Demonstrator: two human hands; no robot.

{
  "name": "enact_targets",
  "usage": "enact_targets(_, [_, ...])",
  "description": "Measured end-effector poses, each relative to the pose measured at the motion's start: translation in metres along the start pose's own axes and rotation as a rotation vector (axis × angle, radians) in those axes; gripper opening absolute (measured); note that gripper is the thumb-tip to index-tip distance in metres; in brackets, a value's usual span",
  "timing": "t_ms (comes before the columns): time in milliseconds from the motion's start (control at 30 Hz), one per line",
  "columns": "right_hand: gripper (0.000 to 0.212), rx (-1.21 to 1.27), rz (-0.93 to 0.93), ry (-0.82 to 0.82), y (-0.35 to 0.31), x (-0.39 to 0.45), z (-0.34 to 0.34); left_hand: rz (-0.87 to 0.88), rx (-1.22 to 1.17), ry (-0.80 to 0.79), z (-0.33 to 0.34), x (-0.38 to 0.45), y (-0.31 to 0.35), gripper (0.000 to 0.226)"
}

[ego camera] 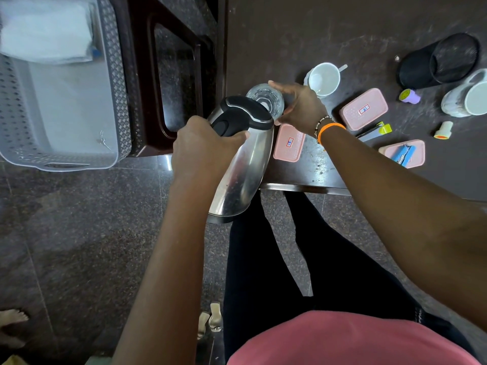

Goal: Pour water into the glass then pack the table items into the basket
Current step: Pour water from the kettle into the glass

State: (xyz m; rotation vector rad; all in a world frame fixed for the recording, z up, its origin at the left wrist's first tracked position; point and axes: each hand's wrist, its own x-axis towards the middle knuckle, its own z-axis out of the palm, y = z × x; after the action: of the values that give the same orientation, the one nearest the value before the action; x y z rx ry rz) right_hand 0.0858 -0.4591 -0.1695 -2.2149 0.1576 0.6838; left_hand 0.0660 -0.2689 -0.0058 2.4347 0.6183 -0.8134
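Observation:
My left hand [200,146] grips the black handle of a steel kettle [243,167], tilted with its spout over a clear glass [264,101]. The glass stands on the dark table [303,35] near its left edge. My right hand [297,108] wraps the glass from the right. The grey basket [116,83] stands at the left on a dark stool, with white cloth inside at the far end.
On the table lie a white cup [322,79], three pink lidded boxes [363,109], [288,143], [403,152], a blue stapler [404,154], a white mug [466,97], a black mesh holder [440,60], two small stamps [409,96], [444,129] and a yellow-capped tool [374,131].

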Motion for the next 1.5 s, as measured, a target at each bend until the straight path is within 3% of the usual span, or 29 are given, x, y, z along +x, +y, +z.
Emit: enact_targets(1500, [0.076, 0.037, -0.018, 0.020, 0.003, 0.001, 0.004, -0.052, -0.109, -0.016, 0.007, -0.005, -0.004, 0.053])
